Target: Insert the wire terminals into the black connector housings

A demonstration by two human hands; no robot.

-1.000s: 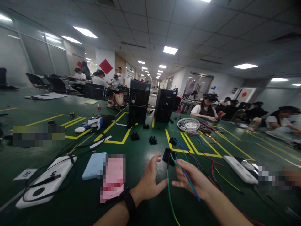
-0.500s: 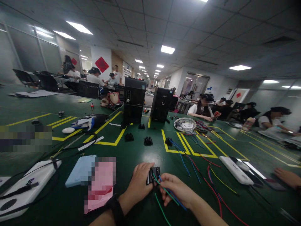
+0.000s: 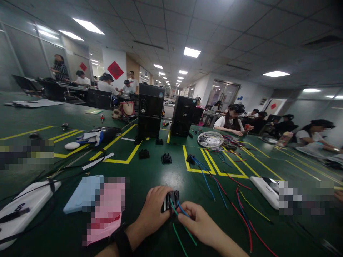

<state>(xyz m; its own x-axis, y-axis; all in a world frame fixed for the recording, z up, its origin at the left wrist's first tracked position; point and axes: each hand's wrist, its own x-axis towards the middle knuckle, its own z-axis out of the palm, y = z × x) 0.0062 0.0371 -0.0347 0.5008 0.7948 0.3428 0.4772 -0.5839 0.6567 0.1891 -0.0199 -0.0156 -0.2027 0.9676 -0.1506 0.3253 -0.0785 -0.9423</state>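
The left hand (image 3: 154,205), spread and apart from the black block (image 3: 175,196) a second ago, now clamps its left side. The block, between both hands, sits nearer the wearer. The right hand (image 3: 198,220) pinches a blue wire (image 3: 182,208) beside it; green wires (image 3: 179,236) trail below.

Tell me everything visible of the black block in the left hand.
The black block is boxy and plastic-looking, with a pale streak along its left side. The left hand holds it from the left, partly covering it. A green wire and a blue wire, pinched by the right hand, reach it. Whether it touches the green table is unclear; finer details are too small.
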